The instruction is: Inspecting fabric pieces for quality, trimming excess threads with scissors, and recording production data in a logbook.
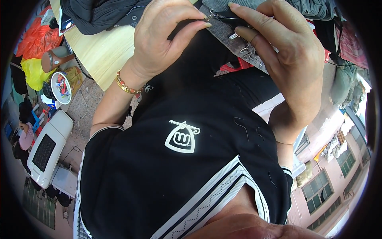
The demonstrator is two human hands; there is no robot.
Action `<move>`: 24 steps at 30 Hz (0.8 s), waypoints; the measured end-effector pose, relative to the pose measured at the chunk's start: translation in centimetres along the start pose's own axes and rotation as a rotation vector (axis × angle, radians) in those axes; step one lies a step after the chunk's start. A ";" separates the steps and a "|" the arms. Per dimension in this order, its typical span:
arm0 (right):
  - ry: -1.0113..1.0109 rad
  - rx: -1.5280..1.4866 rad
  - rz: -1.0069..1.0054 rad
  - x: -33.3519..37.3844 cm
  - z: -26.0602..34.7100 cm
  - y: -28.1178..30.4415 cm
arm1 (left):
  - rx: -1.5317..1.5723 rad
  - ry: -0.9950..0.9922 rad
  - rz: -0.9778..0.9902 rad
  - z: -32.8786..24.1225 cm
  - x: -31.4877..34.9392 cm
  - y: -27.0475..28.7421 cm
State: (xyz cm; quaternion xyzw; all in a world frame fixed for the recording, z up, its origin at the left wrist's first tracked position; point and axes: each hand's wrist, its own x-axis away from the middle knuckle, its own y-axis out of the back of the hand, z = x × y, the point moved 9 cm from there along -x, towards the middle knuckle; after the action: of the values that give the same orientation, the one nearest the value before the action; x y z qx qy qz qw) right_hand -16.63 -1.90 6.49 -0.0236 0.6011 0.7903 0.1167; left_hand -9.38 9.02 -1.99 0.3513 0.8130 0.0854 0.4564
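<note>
My left hand (159,38) is closed in a pinch, thumb and index fingertip on a small silver metal piece (210,17). The piece is too small to name for sure. My right hand (286,47) holds a dark tool with a thin, shiny metal tip (226,17), and the tip reaches the metal piece. Most of that tool is hidden behind my fingers. Beneath the hands lies grey ribbed fabric (219,34). Several silver metal fittings (248,51) lie on it near my right fingers, and another small silver piece (233,36) shows by a curled fingertip.
A pale wooden tabletop (101,51) stands to the left, with dark folded clothing (99,16) on it. Farther left are a white tub of small colourful items (61,88), a brown handled object (55,59), yellow and red plastic bags (36,71) and a white scooter-like body (49,147).
</note>
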 end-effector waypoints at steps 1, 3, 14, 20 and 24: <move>-0.002 -0.002 -0.005 0.0 -0.1 0.0 | -0.004 0.004 0.002 0.0 0.0 0.0; -0.006 -0.005 -0.012 -0.1 -0.2 0.3 | 0.002 0.012 0.002 0.0 0.0 0.0; -0.213 -0.405 0.035 0.6 -1.9 0.4 | -0.022 0.037 0.024 -0.5 -0.2 0.3; -0.199 -0.578 -0.301 5.1 -7.0 0.1 | -0.052 0.027 0.011 -1.3 -1.0 0.8; -0.219 -0.547 -0.409 6.9 -7.5 0.2 | -0.099 -0.034 0.033 -2.5 -1.9 0.4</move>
State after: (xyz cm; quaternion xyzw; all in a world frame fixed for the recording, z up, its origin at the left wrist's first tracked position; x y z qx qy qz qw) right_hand -24.16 -8.05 3.40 -0.0888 0.3340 0.8801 0.3254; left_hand -10.50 8.53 0.93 0.3431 0.7940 0.1271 0.4855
